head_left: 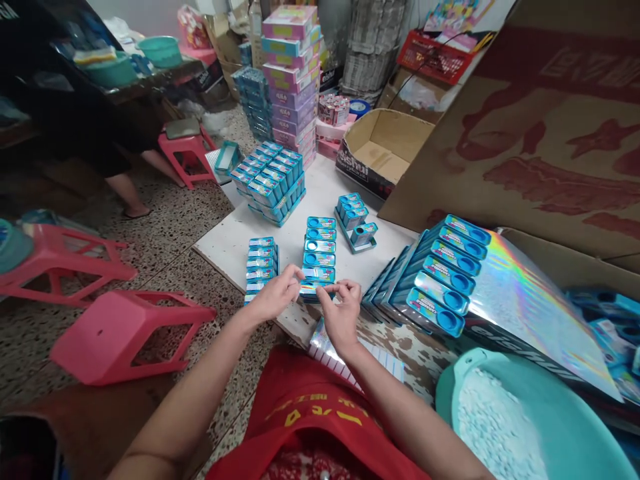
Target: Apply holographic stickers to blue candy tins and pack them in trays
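Observation:
On the white tabletop (220,243), a row of small blue printed boxes (320,258) with round windows runs away from me. My left hand (281,291) is at the near end, thumb and forefinger pinched beside the closest box. Opposite it, my right hand (344,308) has its thumb and fingertips pressed together over that box's right end. Whatever lies between the fingertips is too small to make out. Left of my left hand stands another short row of blue boxes (261,259). A sheet of silvery striped labels (383,359) is partly covered by my right forearm.
Stacked blue boxes (270,180) and a small tray of boxes (356,217) stand farther back. At right, more boxes (447,267) lean by a shiny sheet (530,300) and a teal basin (460,373) of pale pellets. Red stools (110,333) and another person's leg (125,193) are left.

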A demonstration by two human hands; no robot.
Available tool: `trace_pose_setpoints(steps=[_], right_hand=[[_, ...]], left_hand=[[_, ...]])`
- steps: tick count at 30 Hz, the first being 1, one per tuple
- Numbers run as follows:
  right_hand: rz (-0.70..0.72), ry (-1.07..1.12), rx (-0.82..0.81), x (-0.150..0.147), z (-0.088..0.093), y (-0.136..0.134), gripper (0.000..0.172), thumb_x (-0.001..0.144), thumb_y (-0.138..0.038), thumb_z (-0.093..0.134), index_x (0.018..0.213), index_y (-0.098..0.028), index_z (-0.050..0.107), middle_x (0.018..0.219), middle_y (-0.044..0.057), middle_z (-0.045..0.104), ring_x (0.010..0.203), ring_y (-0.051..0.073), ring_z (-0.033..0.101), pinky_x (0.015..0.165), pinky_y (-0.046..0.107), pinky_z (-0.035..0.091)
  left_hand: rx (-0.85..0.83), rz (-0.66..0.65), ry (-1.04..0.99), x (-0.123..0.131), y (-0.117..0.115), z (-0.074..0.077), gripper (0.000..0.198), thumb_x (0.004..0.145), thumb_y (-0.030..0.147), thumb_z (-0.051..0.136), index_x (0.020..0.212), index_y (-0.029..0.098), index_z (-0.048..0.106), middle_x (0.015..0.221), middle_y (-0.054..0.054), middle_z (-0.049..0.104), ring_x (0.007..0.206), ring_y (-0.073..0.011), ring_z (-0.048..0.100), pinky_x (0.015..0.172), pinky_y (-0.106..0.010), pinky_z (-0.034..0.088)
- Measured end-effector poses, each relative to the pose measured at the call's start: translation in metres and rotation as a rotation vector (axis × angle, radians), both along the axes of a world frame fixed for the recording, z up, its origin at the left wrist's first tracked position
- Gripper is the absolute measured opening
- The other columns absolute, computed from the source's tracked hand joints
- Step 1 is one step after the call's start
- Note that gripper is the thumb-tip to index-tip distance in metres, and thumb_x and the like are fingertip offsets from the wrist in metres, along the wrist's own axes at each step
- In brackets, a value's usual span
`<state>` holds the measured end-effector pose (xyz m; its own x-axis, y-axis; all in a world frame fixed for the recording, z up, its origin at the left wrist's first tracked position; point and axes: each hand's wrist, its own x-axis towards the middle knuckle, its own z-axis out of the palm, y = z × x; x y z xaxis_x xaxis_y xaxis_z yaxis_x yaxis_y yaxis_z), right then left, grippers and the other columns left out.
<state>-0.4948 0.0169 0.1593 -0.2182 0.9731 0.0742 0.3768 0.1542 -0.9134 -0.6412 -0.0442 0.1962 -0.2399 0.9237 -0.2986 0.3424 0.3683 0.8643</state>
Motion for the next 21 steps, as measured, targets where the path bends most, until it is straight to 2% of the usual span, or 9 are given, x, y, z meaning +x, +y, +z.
trace_pose_setpoints(steps=[3, 8, 11, 14, 16, 18, 20, 21], right_hand=[[-0.012, 0.019, -0.026, -0.008, -0.011, 0.001, 0.021, 0.073, -0.038, 0.064, 0.066, -0.019, 0.063, 0.086, 0.003, 0.044, 0.089, 0.020, 0.047, 0.087, 0.035, 0.036], [-0.032, 0.076, -0.062, -0.006, -0.021, -0.001, 0.021, 0.070, -0.038, 0.064, 0.071, -0.020, 0.054, 0.084, 0.001, 0.047, 0.082, 0.017, 0.048, 0.078, 0.030, 0.040], [-0.060, 0.122, -0.177, -0.007, -0.026, 0.002, 0.033, 0.065, -0.040, 0.068, 0.082, -0.020, 0.047, 0.082, 0.000, 0.049, 0.075, 0.015, 0.047, 0.070, 0.028, 0.041], [-0.036, 0.179, -0.275, -0.008, -0.027, 0.006, 0.040, 0.063, -0.041, 0.068, 0.089, -0.020, 0.045, 0.084, 0.000, 0.052, 0.075, 0.015, 0.049, 0.072, 0.029, 0.042], [-0.020, 0.232, -0.289, -0.001, -0.027, 0.006, 0.038, 0.066, -0.042, 0.065, 0.091, -0.020, 0.045, 0.088, 0.002, 0.053, 0.080, 0.016, 0.052, 0.075, 0.030, 0.043], [0.015, 0.238, -0.260, 0.019, -0.030, 0.003, 0.033, 0.075, -0.043, 0.056, 0.096, -0.020, 0.046, 0.095, 0.005, 0.055, 0.085, 0.017, 0.054, 0.078, 0.031, 0.044], [0.089, 0.131, -0.208, 0.052, -0.040, -0.003, 0.030, 0.084, -0.044, 0.046, 0.103, -0.020, 0.047, 0.099, 0.007, 0.058, 0.090, 0.018, 0.056, 0.080, 0.033, 0.044], [0.129, 0.025, -0.172, 0.071, -0.047, -0.006, 0.030, 0.087, -0.044, 0.043, 0.103, -0.020, 0.049, 0.100, 0.007, 0.059, 0.092, 0.019, 0.056, 0.081, 0.034, 0.044]], left_hand=[[0.004, 0.029, -0.153, -0.007, 0.003, -0.018, 0.016, 0.080, 0.032, 0.045, 0.090, 0.021, 0.042, 0.054, 0.009, 0.044, 0.053, -0.0088, 0.042, 0.054, -0.020, 0.033], [-0.024, 0.174, -0.536, -0.006, -0.004, -0.039, 0.037, 0.072, 0.046, 0.060, 0.090, 0.021, 0.041, 0.053, 0.009, 0.047, 0.047, -0.0075, 0.043, 0.049, -0.020, 0.034], [-0.123, 0.238, -0.656, -0.004, -0.004, -0.055, 0.048, 0.065, 0.053, 0.067, 0.090, 0.021, 0.042, 0.048, 0.011, 0.044, 0.039, -0.0062, 0.039, 0.042, -0.018, 0.028], [-0.192, 0.291, -0.771, 0.000, -0.002, -0.073, 0.052, 0.058, 0.056, 0.071, 0.083, 0.021, 0.042, 0.044, 0.013, 0.035, 0.035, -0.0037, 0.030, 0.039, -0.017, 0.020], [-0.226, 0.396, -0.703, 0.003, -0.005, -0.083, 0.049, 0.058, 0.052, 0.072, 0.075, 0.021, 0.040, 0.043, 0.014, 0.031, 0.034, -0.0025, 0.024, 0.038, -0.017, 0.015], [-0.229, 0.514, -0.497, 0.008, -0.015, -0.090, 0.043, 0.060, 0.047, 0.070, 0.068, 0.021, 0.037, 0.040, 0.014, 0.029, 0.033, -0.0025, 0.023, 0.037, -0.017, 0.014], [-0.225, 0.529, -0.322, 0.017, -0.031, -0.095, 0.039, 0.065, 0.046, 0.066, 0.063, 0.020, 0.037, 0.038, 0.012, 0.031, 0.033, -0.0038, 0.026, 0.037, -0.018, 0.017], [-0.232, 0.479, -0.285, 0.025, -0.040, -0.096, 0.036, 0.068, 0.047, 0.062, 0.063, 0.020, 0.038, 0.038, 0.012, 0.032, 0.033, -0.0047, 0.029, 0.037, -0.018, 0.019]])
